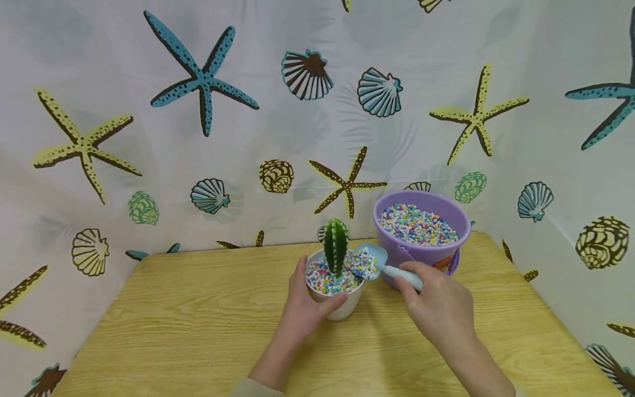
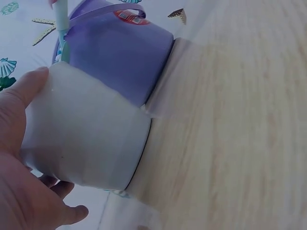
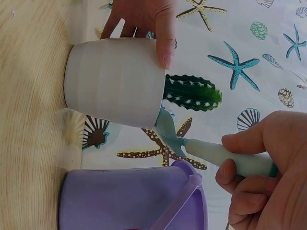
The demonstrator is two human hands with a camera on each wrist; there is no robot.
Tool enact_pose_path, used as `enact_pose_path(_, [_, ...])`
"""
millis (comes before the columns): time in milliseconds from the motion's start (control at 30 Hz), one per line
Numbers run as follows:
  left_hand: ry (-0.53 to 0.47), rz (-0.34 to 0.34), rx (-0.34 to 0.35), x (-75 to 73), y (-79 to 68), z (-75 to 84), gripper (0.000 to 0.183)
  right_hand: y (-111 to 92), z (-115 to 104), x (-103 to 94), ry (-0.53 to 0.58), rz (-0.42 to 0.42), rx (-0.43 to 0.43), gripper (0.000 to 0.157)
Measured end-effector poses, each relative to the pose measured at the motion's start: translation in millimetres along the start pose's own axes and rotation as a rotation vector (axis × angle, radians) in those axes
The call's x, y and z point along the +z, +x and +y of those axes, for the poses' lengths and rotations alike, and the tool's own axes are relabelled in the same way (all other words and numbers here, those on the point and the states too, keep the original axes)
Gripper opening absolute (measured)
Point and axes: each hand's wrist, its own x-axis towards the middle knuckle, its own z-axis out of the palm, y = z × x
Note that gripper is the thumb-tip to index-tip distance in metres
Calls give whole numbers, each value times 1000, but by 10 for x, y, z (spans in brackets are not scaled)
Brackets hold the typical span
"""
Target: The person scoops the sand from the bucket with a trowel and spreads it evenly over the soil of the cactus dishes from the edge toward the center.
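Observation:
A white flower pot (image 1: 345, 310) stands on the table, filled with small multicoloured beads (image 1: 329, 281) around an upright green cactus (image 1: 335, 248). My left hand (image 1: 305, 303) grips the pot from the left, its thumb on the near side near the rim and the fingers round the far side. My right hand (image 1: 439, 300) holds a light blue toy shovel (image 1: 404, 277) by its handle. Beads lie heaped on the shovel's blade, which rests at the pot's right rim. In the right wrist view the blade (image 3: 167, 132) meets the rim, the cactus (image 3: 192, 92) just beside it.
A purple bucket (image 1: 416, 251) of similar beads (image 1: 416, 225) stands close behind the pot, to the right, its handle hanging down. The wooden table (image 1: 208, 309) reaches back to a white curtain (image 1: 278, 132) printed with starfish and shells.

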Motion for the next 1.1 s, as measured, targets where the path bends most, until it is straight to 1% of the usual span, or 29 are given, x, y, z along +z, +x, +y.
enact_pose_path(100, [35,41,-25,45,-23,16,131,-3,-1,4,-5,9,-6,21])
enact_pose_path(200, [55,69,-39,83,-41,32,132,-6,-2,7,-7,15,-9,21])
enact_pose_path(333, [63,79,-37,116,-60,43,133,-7,-6,12,-9,24,-18,21])
enact_pose_path(400, [61,65,-48,108,-58,39,133,-9,-10,10,-12,25,-21,22])
enact_pose_path(467, [47,33,-44,79,-45,31,131,-10,-15,9,-15,27,-24,22])
enact_pose_path(600, [-25,-49,-24,-4,-11,11,128,-13,-14,8,-24,40,-36,21])
enact_pose_path(700, [-59,-78,-11,-32,2,-3,127,-20,-5,16,-30,50,-49,21])
enact_pose_path(800, [-45,-65,-6,-19,1,-17,128,-29,-3,22,-36,59,-60,21])
enact_pose_path(900, [-20,-28,-7,20,-10,-10,130,-36,-4,27,-39,70,-72,21])
enact_pose_path(1033, [8,19,-38,80,-30,10,133,-37,-10,34,-41,89,-95,21])
enact_pose_path(1100, [17,24,-53,93,-33,11,134,-36,-13,39,-45,93,-101,21])
